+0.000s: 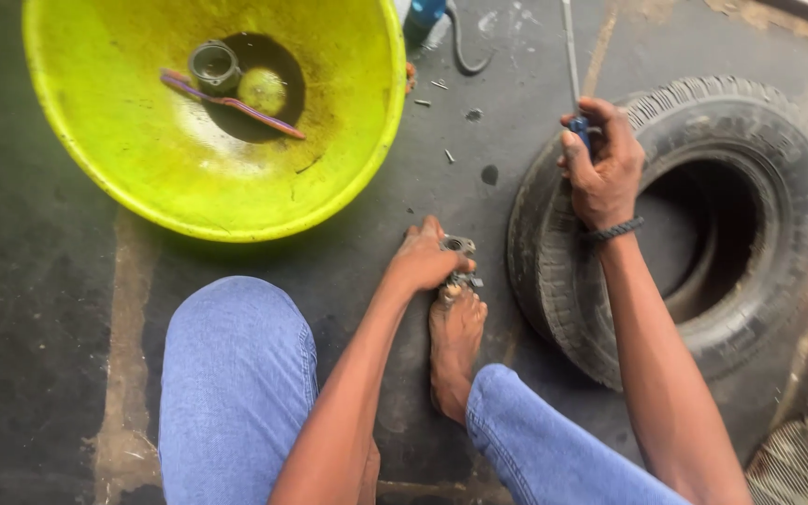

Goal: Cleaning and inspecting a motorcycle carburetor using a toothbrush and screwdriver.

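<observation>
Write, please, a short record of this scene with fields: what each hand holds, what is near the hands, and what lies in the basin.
left hand: pressing a small metal part on the floor, just beyond the toes of a bare foot
right hand: gripping a blue-handled tool whose thin metal shaft points away
tyre: lying on the floor, under the right hand
basin: yellow-green, holds a metal ring, a round ball and a reddish stick
floor: dark, stained concrete

no packages, labels, signs, screens visible
</observation>
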